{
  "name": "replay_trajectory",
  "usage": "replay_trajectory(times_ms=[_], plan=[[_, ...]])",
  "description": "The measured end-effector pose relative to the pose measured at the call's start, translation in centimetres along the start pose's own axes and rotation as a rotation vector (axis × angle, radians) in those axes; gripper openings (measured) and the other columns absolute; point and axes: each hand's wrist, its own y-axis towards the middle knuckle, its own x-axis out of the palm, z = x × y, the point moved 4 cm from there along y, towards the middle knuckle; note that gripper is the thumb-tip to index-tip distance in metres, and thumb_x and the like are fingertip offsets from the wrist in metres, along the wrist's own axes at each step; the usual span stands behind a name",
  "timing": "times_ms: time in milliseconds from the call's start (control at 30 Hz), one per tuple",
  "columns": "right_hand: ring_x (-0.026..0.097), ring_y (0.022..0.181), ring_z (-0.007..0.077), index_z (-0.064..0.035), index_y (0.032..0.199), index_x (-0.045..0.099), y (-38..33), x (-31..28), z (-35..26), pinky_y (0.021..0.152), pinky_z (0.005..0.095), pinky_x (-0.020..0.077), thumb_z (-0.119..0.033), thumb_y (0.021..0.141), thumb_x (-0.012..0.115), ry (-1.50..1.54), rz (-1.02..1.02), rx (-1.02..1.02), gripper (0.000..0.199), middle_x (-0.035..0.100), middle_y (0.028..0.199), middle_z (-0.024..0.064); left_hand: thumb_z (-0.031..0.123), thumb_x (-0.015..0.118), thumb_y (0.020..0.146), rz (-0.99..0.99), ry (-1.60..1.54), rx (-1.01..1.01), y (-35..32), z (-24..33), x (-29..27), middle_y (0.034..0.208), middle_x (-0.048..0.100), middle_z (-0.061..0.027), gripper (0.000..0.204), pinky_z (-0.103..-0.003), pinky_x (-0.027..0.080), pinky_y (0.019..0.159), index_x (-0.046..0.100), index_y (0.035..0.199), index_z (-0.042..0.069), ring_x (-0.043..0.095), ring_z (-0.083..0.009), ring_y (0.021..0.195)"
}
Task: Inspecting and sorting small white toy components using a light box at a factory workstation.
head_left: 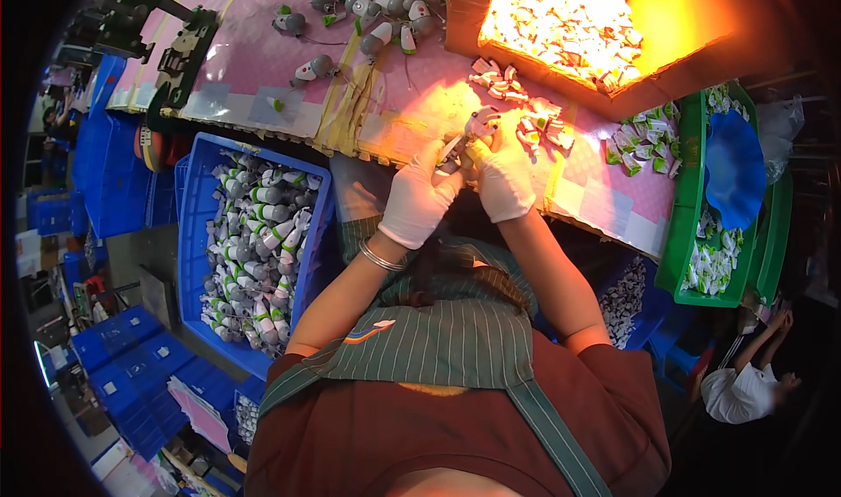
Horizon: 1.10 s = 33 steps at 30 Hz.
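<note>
Both of my hands wear white gloves and meet at the near edge of the pink-covered table. My right hand (505, 180) is closed round a small grey-and-white toy piece (482, 122), which sticks out past the fingertips. Close beside it, my left hand (419, 197) is pinched at a small part against the same piece; the fingers and glare hide its shape. Just right of the hands lie small white-and-dark pieces (545, 127) in a loose heap, with more pieces (498, 81) behind them.
A brightly lit cardboard box (674, 74) of small pieces stands at the back right. Grey-and-white toy pieces (385, 34) lie at the back. Left, a blue crate (194, 234) holds many more. A green tray (688, 199) and a metal fixture (186, 54) flank the table.
</note>
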Motion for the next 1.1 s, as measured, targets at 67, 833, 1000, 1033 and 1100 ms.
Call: replay_trajectory(times_ms=[67, 833, 1000, 1033, 1100], plan=[[0.059, 0.075, 0.0135, -0.0061, 0.108, 0.048, -0.5, 0.2, 0.0, 0.059, 0.0228, 0.0474, -0.008, 0.089, 0.060, 0.183, 0.138, 0.025, 0.023, 0.060, 0.094, 0.0071, 0.015, 0.066, 0.084, 0.116, 0.105, 0.193, 0.0, 0.7, 0.2, 0.079, 0.065, -0.0074, 0.035, -0.032, 0.051, 0.067, 0.054, 0.114, 0.003, 0.066, -0.0177, 0.074], [0.057, 0.076, 0.0075, -0.0033, 0.103, 0.057, -2.6, -6.3, -4.9, 0.062, 0.0217, 0.0460, -0.017, 0.086, 0.070, -0.500, 0.206, -0.230, 0.026, 0.062, 0.091, 0.0007, 0.016, 0.067, 0.086, -0.001, -0.528, -0.411, 0.2, -0.6, -0.3, 0.084, 0.064, -0.0032, 0.035, -0.020, 0.046, 0.049, 0.053, 0.115, 0.005, 0.059, -0.0072, 0.061], [0.056, 0.076, 0.0065, -0.0026, 0.103, 0.059, -1.7, 0.1, -2.1, 0.061, 0.0216, 0.0452, -0.015, 0.084, 0.071, -0.319, 0.065, 0.077, 0.025, 0.060, 0.089, 0.0010, 0.010, 0.069, 0.084, 0.050, -0.473, -0.257, 0.4, -1.1, -1.4, 0.081, 0.058, 0.0040, 0.035, -0.017, 0.042, 0.049, 0.054, 0.116, 0.007, 0.051, -0.0016, 0.060], [0.056, 0.076, 0.0065, -0.0026, 0.103, 0.059, -1.5, 0.5, -1.8, 0.061, 0.0216, 0.0452, -0.015, 0.084, 0.071, -0.315, 0.057, 0.078, 0.025, 0.060, 0.089, 0.0010, 0.009, 0.069, 0.084, 0.093, -0.449, -0.218, 0.4, -1.1, -1.8, 0.080, 0.057, 0.0049, 0.034, -0.016, 0.041, 0.050, 0.055, 0.116, 0.007, 0.049, -0.0013, 0.059], [0.056, 0.073, 0.0054, -0.0028, 0.101, 0.061, -1.4, 1.1, -2.0, 0.061, 0.0216, 0.0449, -0.012, 0.084, 0.070, -0.892, 0.094, -0.196, 0.021, 0.060, 0.084, 0.0010, 0.009, 0.069, 0.084, 0.099, -0.464, -0.250, 0.2, -0.9, -2.2, 0.080, 0.057, 0.0050, 0.033, -0.015, 0.040, 0.052, 0.055, 0.114, 0.007, 0.050, -0.0008, 0.061]])
